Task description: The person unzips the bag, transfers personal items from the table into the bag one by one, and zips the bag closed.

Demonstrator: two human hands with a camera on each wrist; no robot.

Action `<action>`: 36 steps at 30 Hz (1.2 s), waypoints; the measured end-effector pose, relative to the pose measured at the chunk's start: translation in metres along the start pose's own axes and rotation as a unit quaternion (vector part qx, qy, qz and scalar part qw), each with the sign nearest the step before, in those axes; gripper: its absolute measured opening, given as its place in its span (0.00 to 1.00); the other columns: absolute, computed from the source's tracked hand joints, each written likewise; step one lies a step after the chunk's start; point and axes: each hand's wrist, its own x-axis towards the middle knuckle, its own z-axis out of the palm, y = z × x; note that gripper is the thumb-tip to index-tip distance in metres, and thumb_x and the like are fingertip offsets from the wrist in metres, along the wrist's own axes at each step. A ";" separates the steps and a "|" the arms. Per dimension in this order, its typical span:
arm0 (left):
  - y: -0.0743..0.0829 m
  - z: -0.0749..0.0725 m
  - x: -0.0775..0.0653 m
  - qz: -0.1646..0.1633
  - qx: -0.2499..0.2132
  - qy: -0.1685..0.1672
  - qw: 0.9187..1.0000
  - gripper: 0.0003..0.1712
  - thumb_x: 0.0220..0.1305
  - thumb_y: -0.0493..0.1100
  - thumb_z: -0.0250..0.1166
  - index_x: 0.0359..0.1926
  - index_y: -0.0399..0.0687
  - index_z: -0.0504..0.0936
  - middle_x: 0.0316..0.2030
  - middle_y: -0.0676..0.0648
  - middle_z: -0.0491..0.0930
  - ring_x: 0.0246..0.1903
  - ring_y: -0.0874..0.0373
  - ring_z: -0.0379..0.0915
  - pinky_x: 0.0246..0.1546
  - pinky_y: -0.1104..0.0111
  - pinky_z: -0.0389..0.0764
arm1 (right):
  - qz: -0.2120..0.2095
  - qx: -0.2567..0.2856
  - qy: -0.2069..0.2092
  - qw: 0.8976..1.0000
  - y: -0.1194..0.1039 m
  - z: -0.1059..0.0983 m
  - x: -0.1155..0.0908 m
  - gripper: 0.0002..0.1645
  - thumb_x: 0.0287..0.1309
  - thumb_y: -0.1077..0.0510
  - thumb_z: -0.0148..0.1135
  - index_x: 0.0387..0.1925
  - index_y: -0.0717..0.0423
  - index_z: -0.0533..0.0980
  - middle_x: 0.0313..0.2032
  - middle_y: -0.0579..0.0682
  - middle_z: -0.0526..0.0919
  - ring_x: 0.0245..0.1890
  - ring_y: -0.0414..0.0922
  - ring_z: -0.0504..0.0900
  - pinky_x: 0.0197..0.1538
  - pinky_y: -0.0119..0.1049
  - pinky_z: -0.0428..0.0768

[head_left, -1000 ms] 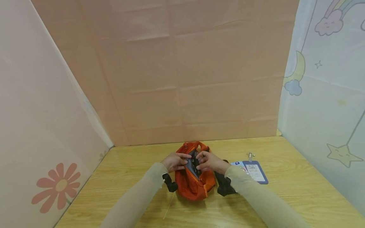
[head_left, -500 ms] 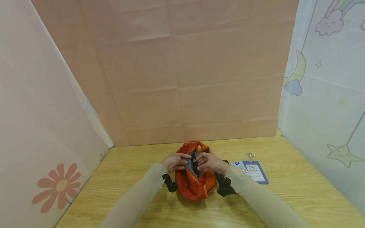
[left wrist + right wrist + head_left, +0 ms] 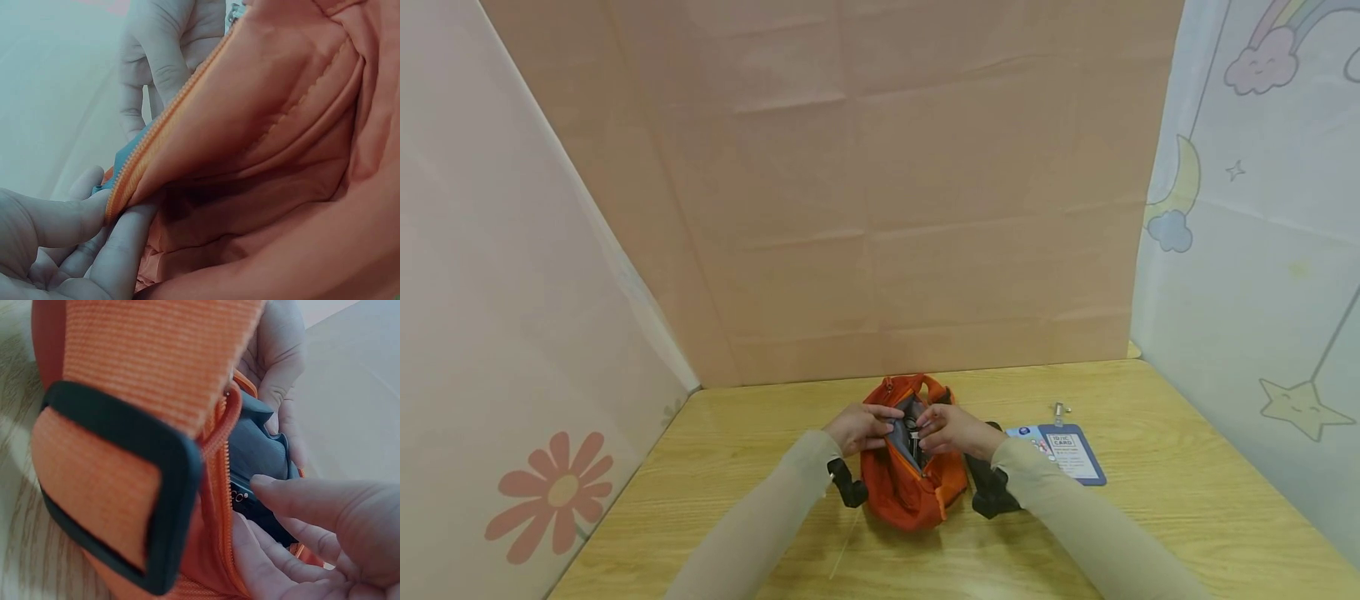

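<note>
An orange-red fabric bag (image 3: 904,492) lies on the table with its zipped mouth spread apart, showing a grey lining (image 3: 259,447). My left hand (image 3: 857,427) pinches one edge of the mouth, with thumb and fingers on either side of the orange zipper (image 3: 134,170). My right hand (image 3: 953,428) is at the opposite side of the mouth, its thumb and fingers reaching into the opening. Between them is a dark object (image 3: 240,495) with small shiny metal parts. Most of that object is hidden by the bag and fingers, so its kind is unclear.
Right of the bag, a blue-framed ID card holder (image 3: 1075,454) with a metal clip lies on the wooden table (image 3: 760,500). An orange strap with a black buckle (image 3: 181,506) hangs on the bag's right side. Cloth panels stand behind and at both sides.
The bag's mouth shows more of its inside, and a shiny part between the hands has come into sight. Right fingers have shifted slightly; the left hand stays in place.
</note>
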 end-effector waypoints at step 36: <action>0.000 0.000 -0.002 -0.001 0.002 0.014 1.000 0.20 0.66 0.29 0.59 0.58 0.41 0.80 0.41 0.48 0.80 0.32 0.62 0.79 0.33 0.70 0.81 | -0.114 0.042 0.095 0.988 -0.001 -0.131 -0.105 0.17 0.72 0.60 0.49 0.60 0.53 0.63 0.56 0.47 0.74 0.52 0.37 0.79 0.54 0.32 0.78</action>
